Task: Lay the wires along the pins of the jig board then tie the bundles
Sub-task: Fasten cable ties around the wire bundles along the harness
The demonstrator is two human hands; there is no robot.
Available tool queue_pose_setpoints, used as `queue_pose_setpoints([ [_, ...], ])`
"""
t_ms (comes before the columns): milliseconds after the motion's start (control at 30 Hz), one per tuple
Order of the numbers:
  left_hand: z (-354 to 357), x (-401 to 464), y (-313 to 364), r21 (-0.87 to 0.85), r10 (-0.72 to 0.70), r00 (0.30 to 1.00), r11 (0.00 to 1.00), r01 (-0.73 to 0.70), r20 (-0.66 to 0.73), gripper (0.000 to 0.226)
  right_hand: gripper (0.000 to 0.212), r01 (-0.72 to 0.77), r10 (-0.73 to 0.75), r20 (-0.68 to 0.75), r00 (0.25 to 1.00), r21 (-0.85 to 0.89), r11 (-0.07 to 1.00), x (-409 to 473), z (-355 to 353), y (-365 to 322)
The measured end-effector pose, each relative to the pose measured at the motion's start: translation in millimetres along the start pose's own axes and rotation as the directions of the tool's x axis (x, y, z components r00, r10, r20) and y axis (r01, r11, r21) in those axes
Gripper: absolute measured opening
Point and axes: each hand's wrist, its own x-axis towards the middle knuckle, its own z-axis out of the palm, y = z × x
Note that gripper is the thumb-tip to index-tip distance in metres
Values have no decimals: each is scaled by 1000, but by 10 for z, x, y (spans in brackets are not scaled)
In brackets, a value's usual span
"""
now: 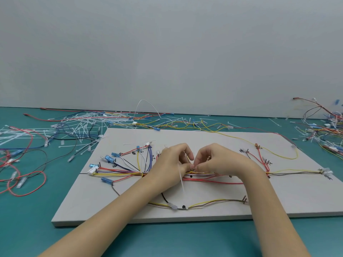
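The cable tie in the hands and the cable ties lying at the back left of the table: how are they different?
The cable tie in the hands is single, pinched at the wire bundle on the jig board by the left hand and right hand. The loose cable ties lie scattered, untouched, on the green table. Both are white.

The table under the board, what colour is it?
Teal green. The table shows best in the head view, all around the grey board.

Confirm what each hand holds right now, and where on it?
Both hands, left hand and right hand, pinch a white cable tie at its upper end over the wire bundle; its tail hangs free.
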Motion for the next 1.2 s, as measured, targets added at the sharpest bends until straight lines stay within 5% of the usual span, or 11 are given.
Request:
queue_pose_setpoints([
  [267,-115,6,-28,-140,-73,996,987,81,58,11,27,-72,77,89,993,-60,996,-19,25,-2],
  [933,-132,22,-79,-101,-72,982,991,91,177,16,6,74,-75,-48,996,-39,997,-23,135,72],
  [1200,1,0,-90,-115,-86,996,990,81,-36,12,6,92,-95,31,995,77,993,-56,97,89],
])
